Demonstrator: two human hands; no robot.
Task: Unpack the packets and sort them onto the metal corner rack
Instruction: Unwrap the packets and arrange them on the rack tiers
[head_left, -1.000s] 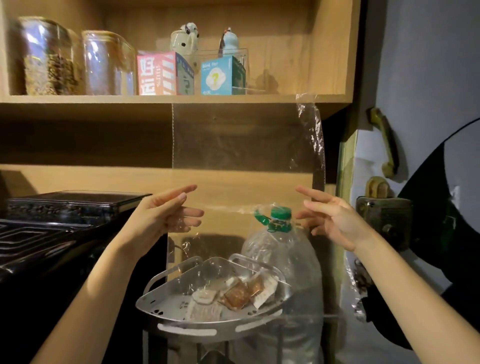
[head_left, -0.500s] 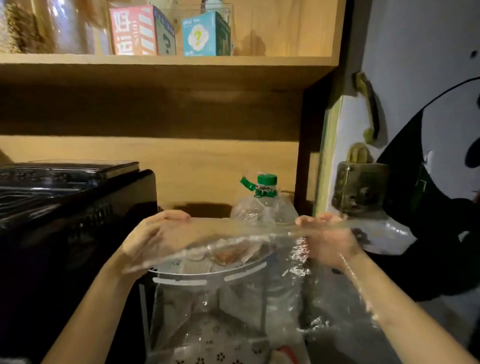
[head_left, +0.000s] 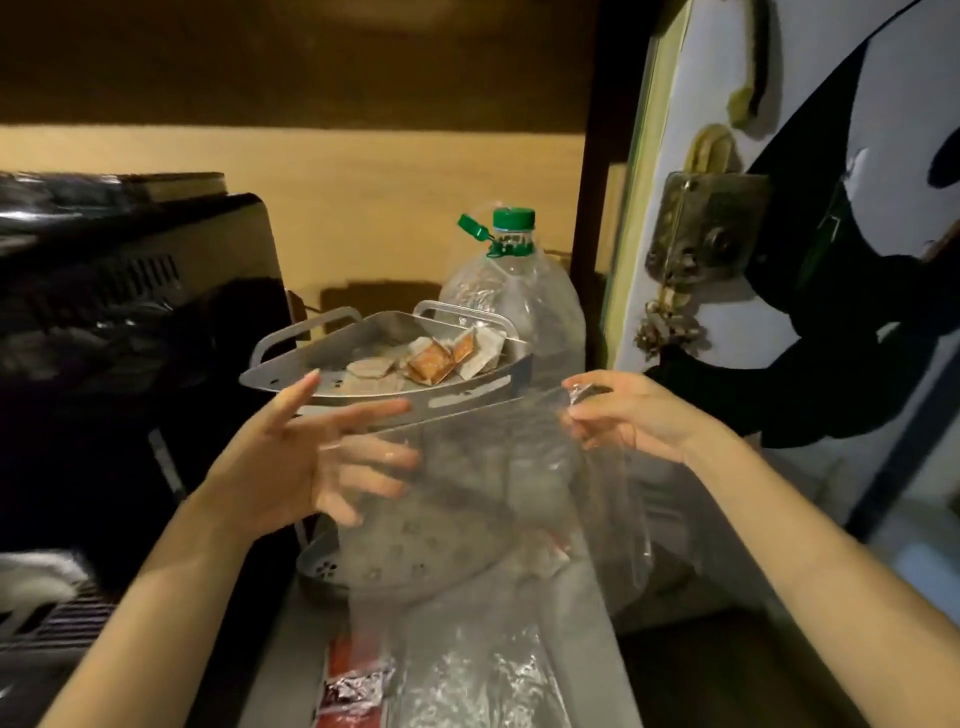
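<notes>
The metal corner rack (head_left: 332, 358) stands in the middle, and its top tier holds several small packets (head_left: 434, 358), orange-brown and white. A lower perforated tier (head_left: 332, 564) shows through a clear plastic bag (head_left: 498, 483) that hangs in front of the rack. My right hand (head_left: 628, 415) pinches the bag's upper right corner. My left hand (head_left: 306, 452) is at the bag's left edge with fingers spread; the bag looks loose there. A red and silver packet (head_left: 353, 680) lies on the surface below.
A large clear water bottle with a green cap (head_left: 511, 291) stands right behind the rack. A black appliance (head_left: 130, 332) fills the left side. A door with a metal lock (head_left: 706, 228) is on the right, wooden panelling behind.
The bag was held up high and stretched flat between both hands, then came down in front of the rack. My left hand has opened off it. The view has tilted downward.
</notes>
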